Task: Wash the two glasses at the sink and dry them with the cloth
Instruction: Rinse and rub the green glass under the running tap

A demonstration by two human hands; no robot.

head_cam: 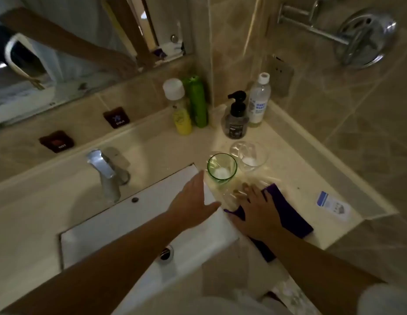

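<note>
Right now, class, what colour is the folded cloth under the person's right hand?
Purple, seen in the head view: folded cloth, right hand.

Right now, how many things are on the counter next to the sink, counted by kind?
Drinking glasses: 2, green-rimmed glass, clear glass
Bottles: 4, yellow white-capped, green, black pump dispenser, clear white-capped
Purple cloth: 1
Blue-and-white card: 1
Total: 8

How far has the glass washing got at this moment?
Nothing looks done: the green glass and the clear glass both stand upright on the counter, and no water shows at the faucet. In hand: the left hand is open beside the green glass, while the right hand lies flat on the purple cloth. Washing and drying both remain.
</note>
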